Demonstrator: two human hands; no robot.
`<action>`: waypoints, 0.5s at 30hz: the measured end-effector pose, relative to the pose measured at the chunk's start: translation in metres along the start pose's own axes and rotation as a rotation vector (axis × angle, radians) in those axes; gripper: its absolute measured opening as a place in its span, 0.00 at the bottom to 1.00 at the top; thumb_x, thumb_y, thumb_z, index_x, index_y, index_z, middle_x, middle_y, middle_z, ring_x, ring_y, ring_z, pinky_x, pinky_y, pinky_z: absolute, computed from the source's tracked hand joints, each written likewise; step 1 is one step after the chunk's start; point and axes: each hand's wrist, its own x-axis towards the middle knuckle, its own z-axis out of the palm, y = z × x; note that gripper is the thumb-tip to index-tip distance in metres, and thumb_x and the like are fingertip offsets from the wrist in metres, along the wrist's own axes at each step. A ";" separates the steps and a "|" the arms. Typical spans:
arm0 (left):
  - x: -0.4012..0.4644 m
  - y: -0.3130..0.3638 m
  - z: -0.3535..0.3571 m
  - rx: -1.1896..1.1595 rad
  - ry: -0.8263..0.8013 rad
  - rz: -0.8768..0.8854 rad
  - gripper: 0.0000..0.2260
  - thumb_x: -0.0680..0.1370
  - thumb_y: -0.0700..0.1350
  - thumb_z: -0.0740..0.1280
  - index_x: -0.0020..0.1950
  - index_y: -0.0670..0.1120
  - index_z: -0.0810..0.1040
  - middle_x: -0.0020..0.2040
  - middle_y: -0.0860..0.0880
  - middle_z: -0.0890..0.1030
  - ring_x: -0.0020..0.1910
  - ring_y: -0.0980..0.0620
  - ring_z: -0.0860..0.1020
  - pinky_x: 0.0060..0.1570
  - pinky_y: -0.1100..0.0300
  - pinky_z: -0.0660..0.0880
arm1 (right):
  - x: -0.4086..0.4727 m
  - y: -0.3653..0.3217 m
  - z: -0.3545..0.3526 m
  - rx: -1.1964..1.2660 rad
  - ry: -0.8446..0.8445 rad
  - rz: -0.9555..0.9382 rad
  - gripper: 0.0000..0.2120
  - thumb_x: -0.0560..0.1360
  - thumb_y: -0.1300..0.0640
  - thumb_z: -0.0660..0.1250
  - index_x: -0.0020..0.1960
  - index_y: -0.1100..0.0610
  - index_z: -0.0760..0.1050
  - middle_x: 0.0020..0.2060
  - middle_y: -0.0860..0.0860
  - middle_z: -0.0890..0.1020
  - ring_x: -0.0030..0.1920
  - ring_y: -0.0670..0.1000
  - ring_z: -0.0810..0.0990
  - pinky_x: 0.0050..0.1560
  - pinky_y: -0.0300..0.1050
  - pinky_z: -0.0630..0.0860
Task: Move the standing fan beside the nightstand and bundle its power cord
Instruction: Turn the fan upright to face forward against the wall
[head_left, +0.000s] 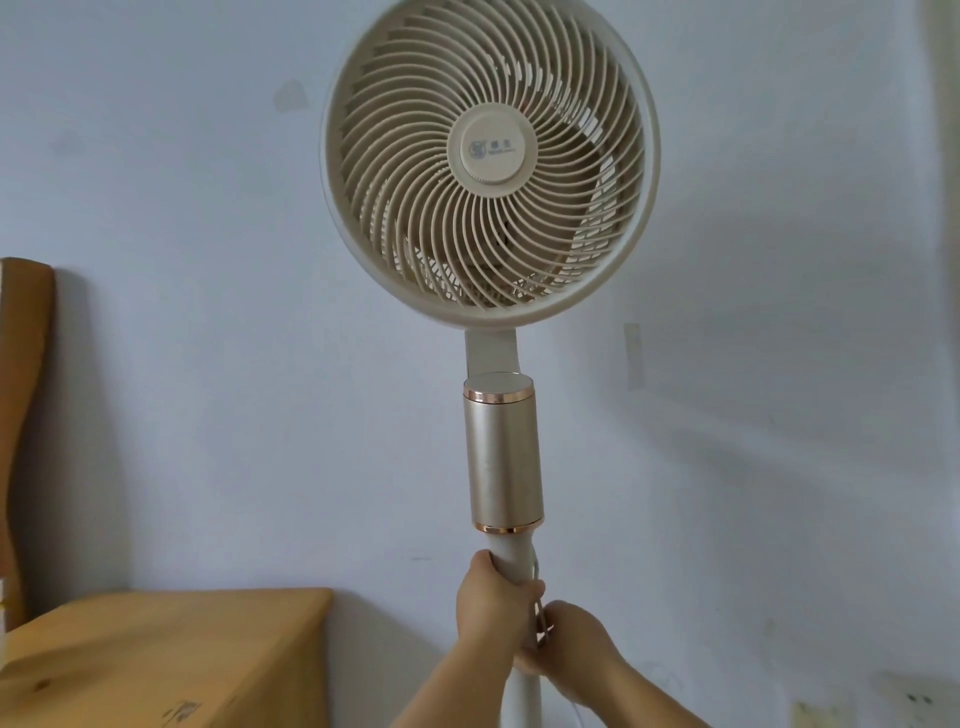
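I am looking at the standing fan (491, 171) standing upright against the pale wall (208, 260), its round cream grille facing me and filling the top of the view. Below the head, a champagne-coloured cylinder (504, 460) with copper rings is sitting on the white pole (511, 558). The wooden nightstand (156, 660) is lying to the left of the pole, just beside it, and a wooden headboard (23, 415) is rising at the far left edge.

My left hand (488, 605) is wrapping around the pole just under the cylinder, its grip clamped on the pole with the thumb side facing up. My right hand (569, 642) is sitting just beside it, a little lower and touching it, the grip closing on the power cord (535, 569), which is running down the right side of the pole as a thin white line. A small metallic piece is showing between the two hands; I cannot tell what it is. A further stretch of thin cord is trailing down near the bottom edge, right of the pole. The fan's base is out of view.
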 end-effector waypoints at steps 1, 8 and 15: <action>-0.001 0.000 0.000 0.005 0.000 -0.002 0.12 0.71 0.43 0.69 0.41 0.52 0.66 0.38 0.57 0.73 0.37 0.57 0.73 0.36 0.63 0.68 | -0.001 0.001 -0.001 -0.003 0.008 -0.004 0.10 0.68 0.45 0.64 0.38 0.51 0.68 0.36 0.44 0.76 0.41 0.48 0.75 0.36 0.36 0.68; -0.004 0.010 0.001 0.031 -0.018 -0.037 0.14 0.70 0.44 0.70 0.50 0.47 0.67 0.42 0.52 0.75 0.44 0.50 0.76 0.43 0.58 0.73 | -0.014 -0.007 -0.018 0.007 -0.043 0.005 0.17 0.71 0.46 0.64 0.31 0.54 0.63 0.34 0.52 0.72 0.36 0.52 0.68 0.36 0.43 0.62; -0.016 0.021 -0.011 0.025 -0.052 -0.039 0.16 0.71 0.45 0.70 0.55 0.45 0.68 0.47 0.48 0.77 0.49 0.45 0.78 0.44 0.56 0.74 | -0.026 -0.018 -0.032 0.042 -0.057 0.048 0.12 0.73 0.52 0.65 0.35 0.58 0.69 0.34 0.53 0.73 0.36 0.53 0.71 0.40 0.41 0.67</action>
